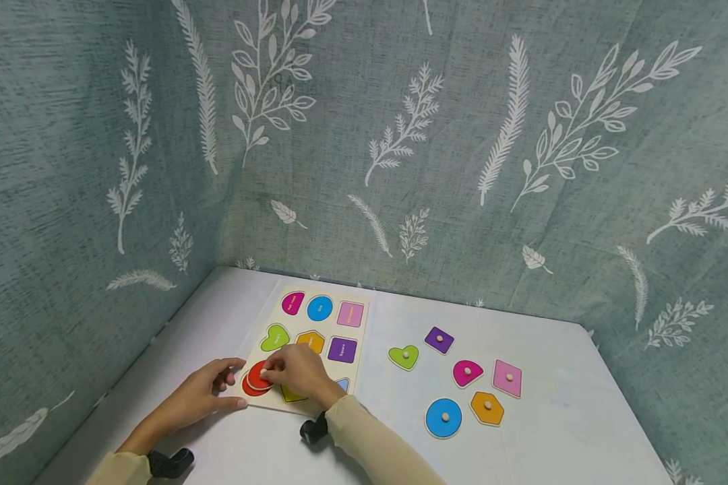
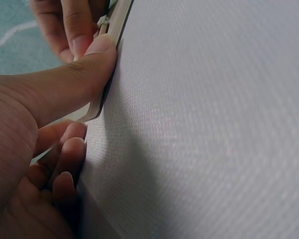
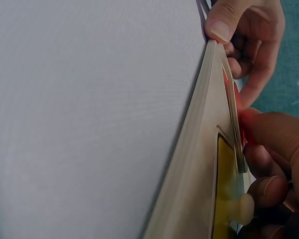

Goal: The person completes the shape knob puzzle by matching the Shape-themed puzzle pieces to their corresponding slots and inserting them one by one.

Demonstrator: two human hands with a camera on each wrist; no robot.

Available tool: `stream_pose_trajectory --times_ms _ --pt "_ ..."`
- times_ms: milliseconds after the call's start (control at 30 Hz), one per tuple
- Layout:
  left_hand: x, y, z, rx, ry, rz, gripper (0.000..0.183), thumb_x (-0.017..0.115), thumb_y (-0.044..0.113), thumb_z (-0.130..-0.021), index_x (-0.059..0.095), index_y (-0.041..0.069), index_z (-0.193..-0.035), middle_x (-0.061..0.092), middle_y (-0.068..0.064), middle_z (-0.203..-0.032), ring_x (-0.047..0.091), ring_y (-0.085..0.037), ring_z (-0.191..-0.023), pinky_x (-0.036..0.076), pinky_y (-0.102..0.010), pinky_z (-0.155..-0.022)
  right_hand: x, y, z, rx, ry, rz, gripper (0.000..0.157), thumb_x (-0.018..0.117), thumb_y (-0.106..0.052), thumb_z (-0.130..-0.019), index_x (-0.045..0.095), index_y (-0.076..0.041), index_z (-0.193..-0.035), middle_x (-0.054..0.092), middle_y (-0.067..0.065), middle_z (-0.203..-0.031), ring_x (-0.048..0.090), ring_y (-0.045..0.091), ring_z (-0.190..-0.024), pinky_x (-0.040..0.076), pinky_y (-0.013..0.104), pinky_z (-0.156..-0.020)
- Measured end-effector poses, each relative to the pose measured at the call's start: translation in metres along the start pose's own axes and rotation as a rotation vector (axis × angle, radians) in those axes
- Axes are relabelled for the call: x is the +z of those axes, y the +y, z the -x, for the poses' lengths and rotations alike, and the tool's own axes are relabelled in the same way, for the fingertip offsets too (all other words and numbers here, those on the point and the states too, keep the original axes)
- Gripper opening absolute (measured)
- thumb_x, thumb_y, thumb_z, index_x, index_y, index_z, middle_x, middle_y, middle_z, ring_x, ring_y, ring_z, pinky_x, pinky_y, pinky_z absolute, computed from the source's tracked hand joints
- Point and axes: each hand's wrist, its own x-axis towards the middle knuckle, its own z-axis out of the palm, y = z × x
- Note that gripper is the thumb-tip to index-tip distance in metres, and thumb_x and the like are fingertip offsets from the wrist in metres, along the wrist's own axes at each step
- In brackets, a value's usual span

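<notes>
Fingers of the right hand [image 1: 300,370] pinch the rounded red knobbed piece [image 1: 256,376] over the puzzle board [image 1: 294,322], whose near left corner the left hand [image 1: 199,392] grips.

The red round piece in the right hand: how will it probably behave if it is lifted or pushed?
The red round piece is probably stiff, since its edge looks straight in the right wrist view. It seems light, being thin and pinched by the right hand. Its flat shape suggests sliding rather than rolling if pushed.
</notes>
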Motion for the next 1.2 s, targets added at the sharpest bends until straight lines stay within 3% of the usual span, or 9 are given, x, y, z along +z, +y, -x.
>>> stream_pose_trajectory --times_ms 467,733,933,1200 --pt "0.0 -0.002 0.0 0.043 0.0 0.001 0.084 0.094 0.033 -0.073 0.055 -0.003 -0.137 0.051 -0.003 -0.096 0.049 -0.02 -0.089 0.044 -0.025 -0.071 0.001 -0.013 0.004 -0.02 -0.048 0.055 0.009 0.079 -0.031 -0.093 0.081 -0.022 -0.095 0.061 -0.02 -0.069 0.049 -0.002 -0.071 0.041 0.014 -0.064" --pt "-0.001 -0.003 -0.001 0.021 -0.014 0.009 0.085 0.094 0.035 -0.073 0.055 -0.003 -0.138 0.051 -0.004 -0.096 0.049 -0.021 -0.09 0.045 -0.024 -0.071 0.0 -0.015 0.005 -0.015 -0.066 0.084 0.011 0.08 -0.032 -0.092 0.08 -0.022 -0.096 0.059 -0.018 -0.07 0.049 0.0 -0.069 0.041 0.014 -0.061" --pt "0.001 -0.002 -0.002 0.018 -0.018 0.015 0.084 0.094 0.034 -0.073 0.055 -0.003 -0.138 0.051 -0.004 -0.096 0.05 -0.02 -0.09 0.045 -0.025 -0.071 -0.007 -0.013 0.011 0.017 -0.066 0.099 0.012 0.08 -0.033 -0.092 0.081 -0.024 -0.1 0.058 -0.018 -0.072 0.05 -0.001 -0.071 0.042 0.015 -0.061" --pt "0.001 -0.002 -0.001 -0.011 -0.004 0.013 0.087 0.096 0.031 -0.07 0.055 -0.003 -0.139 0.05 -0.004 -0.095 0.05 -0.021 -0.089 0.047 -0.024 -0.072 -0.026 -0.001 0.022 -0.003 -0.03 0.064 0.011 0.077 -0.032 -0.094 0.08 -0.024 -0.101 0.058 -0.019 -0.073 0.05 -0.002 -0.071 0.043 0.015 -0.061"
